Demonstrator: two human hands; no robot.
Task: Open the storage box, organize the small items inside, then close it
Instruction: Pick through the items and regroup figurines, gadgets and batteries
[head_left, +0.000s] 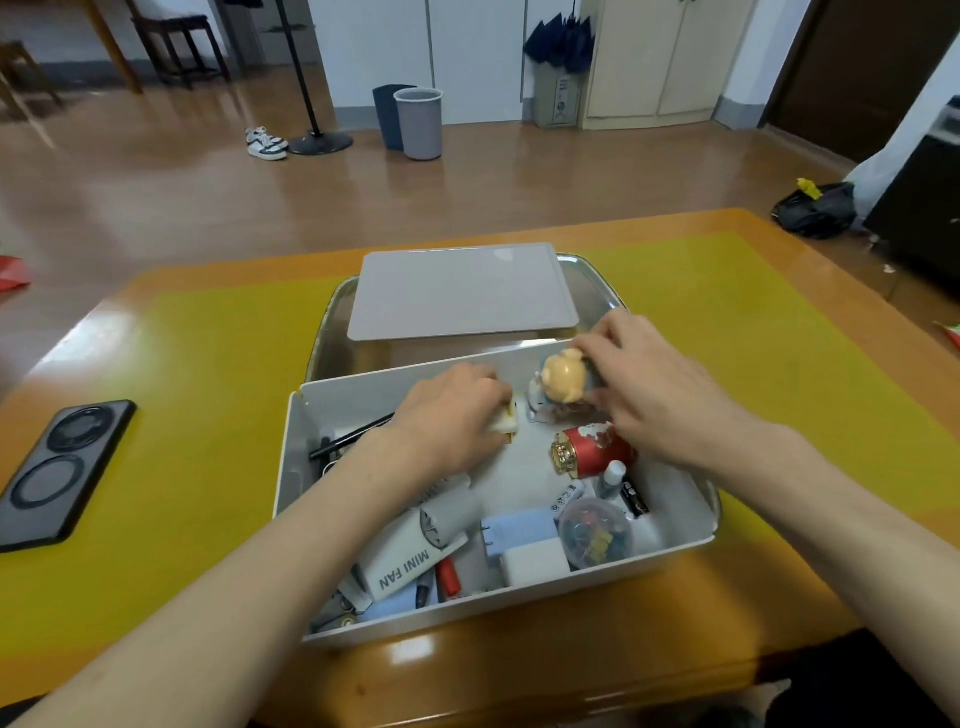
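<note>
The white storage box (291, 467) stood open on the desk (171, 415), partly on a metal tray (592, 280). In its near part lay a white package marked MINI FAN (402, 564), a red lighter (448, 577), a white charger (535, 564) and a clear round case of coloured clips (597, 530). Further in lay a red can with a gold top (587, 449). The left hand (457, 415) was inside the box, its fingers curled around a small white and yellow toy (508, 423). The right hand (649, 379) gripped a bear figurine (563, 376) near the far wall. Behind the box, the grey lid (462, 291) rested on the tray. A black phone (57, 473) lay at the left on the desk.
</note>
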